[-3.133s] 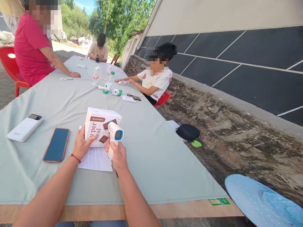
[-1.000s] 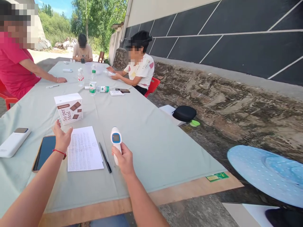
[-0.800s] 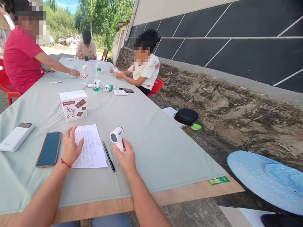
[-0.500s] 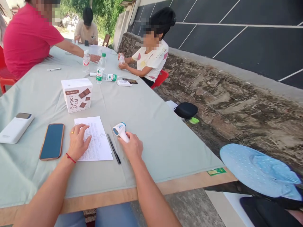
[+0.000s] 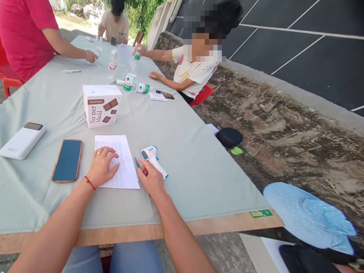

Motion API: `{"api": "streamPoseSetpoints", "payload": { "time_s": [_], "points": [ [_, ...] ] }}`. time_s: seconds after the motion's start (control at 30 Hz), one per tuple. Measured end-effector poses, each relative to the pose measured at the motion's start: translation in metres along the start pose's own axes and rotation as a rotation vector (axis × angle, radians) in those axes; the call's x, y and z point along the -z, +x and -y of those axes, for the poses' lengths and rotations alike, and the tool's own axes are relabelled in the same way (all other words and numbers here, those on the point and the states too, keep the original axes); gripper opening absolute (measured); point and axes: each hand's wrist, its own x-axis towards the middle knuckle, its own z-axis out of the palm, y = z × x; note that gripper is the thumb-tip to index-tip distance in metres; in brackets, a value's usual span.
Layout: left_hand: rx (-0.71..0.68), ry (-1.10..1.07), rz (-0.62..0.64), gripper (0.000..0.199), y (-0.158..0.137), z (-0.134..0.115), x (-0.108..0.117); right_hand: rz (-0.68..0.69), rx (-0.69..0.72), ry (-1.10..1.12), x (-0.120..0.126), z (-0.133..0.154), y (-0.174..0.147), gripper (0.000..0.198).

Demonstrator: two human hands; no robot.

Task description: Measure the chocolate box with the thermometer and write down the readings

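My left hand [image 5: 104,166] rests with spread fingers on the printed sheet of paper [image 5: 126,178], a red string round its wrist. To its right my right hand [image 5: 152,179] has curled fingers closed on a dark pen [image 5: 137,163]. Only the pen's front end shows; the rest lies under the hand. Just beyond those fingers, a white and blue infrared thermometer [image 5: 155,161] lies on the tablecloth, apart from any grip. A phone in an orange case [image 5: 67,160] sits left of the paper.
A Su-per Meal box [image 5: 101,108] stands behind the paper. Left lies a white device with a dark screen [image 5: 24,140]. Water bottles [image 5: 130,79] stand and lie farther back. Several people sit or lean around the table. A blue hat [image 5: 307,216] is beyond the right edge.
My right hand has let go of the thermometer and moved left onto the pen. The left hand stays on the paper. Across the table, the person at right has stretched out an arm.
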Motion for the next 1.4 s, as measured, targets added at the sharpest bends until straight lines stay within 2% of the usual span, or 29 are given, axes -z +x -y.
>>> {"api": "streamPoseSetpoints", "payload": {
  "time_s": [0.1,0.17,0.27,0.4,0.5,0.63,0.77,0.9,1.07,1.4],
  "points": [
    [-0.049,-0.031,0.148,0.018,0.000,-0.001,0.003,-0.016,-0.050,0.245,0.011,0.002,0.000,0.032],
    [-0.072,-0.039,0.207,0.020,0.000,-0.001,0.004,-0.009,-0.130,0.401,0.014,0.005,-0.002,0.031],
    [-0.078,-0.015,0.240,0.024,0.000,-0.002,0.003,0.039,-0.221,0.634,0.013,0.011,-0.005,0.029],
    [-0.056,0.006,0.264,0.025,-0.001,-0.003,0.002,0.045,-0.174,0.819,0.003,0.020,-0.007,0.029],
    [-0.034,0.013,0.278,0.025,-0.001,-0.004,0.001,0.017,-0.177,0.810,-0.002,0.023,-0.010,0.022],
    [-0.013,0.032,0.277,0.023,-0.002,-0.006,-0.001,0.058,-0.211,0.778,-0.005,0.025,-0.013,0.030],
    [-0.015,0.041,0.273,0.023,-0.003,-0.007,-0.003,0.053,-0.266,0.699,-0.011,0.030,-0.014,0.017],
    [-0.003,0.048,0.281,0.024,-0.003,-0.007,-0.004,0.012,-0.331,0.601,-0.018,0.032,-0.015,0.013],
    [-0.011,0.020,0.269,0.023,-0.003,-0.006,-0.004,0.019,-0.254,0.486,-0.017,0.033,-0.016,0.014],
    [-0.001,0.007,0.270,0.022,-0.004,-0.007,-0.004,0.085,-0.211,0.479,-0.016,0.034,-0.016,0.015]
  ]
}}
